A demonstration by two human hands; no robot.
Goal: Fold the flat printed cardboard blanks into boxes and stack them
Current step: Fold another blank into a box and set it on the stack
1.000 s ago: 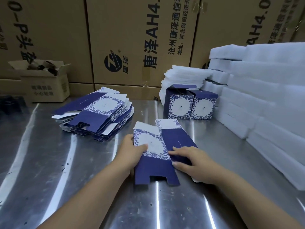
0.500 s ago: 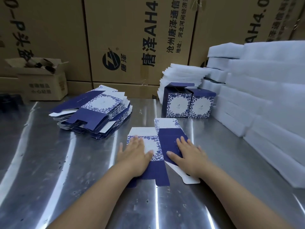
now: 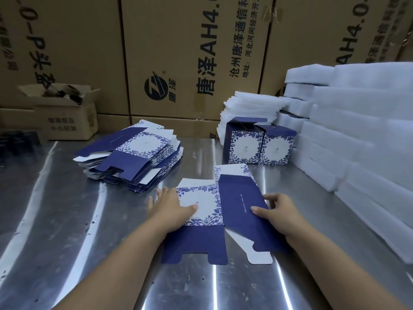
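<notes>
Head view. A cardboard blank lies on the steel table, directly before the person. The left hand rests flat on its floral panel, fingers straight and thumb pressing. The right hand pinches the navy panel's right edge. A pile of flat blanks lies far left, and two folded boxes stand behind.

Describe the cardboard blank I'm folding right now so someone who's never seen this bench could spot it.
On the steel table, look to the near middle, between the stack of flat blanks on the left and the white foam sheets on the right. The blank lies there under the left hand and the right hand. Unlike the stacked ones, it lies alone, apart from the pile.
</notes>
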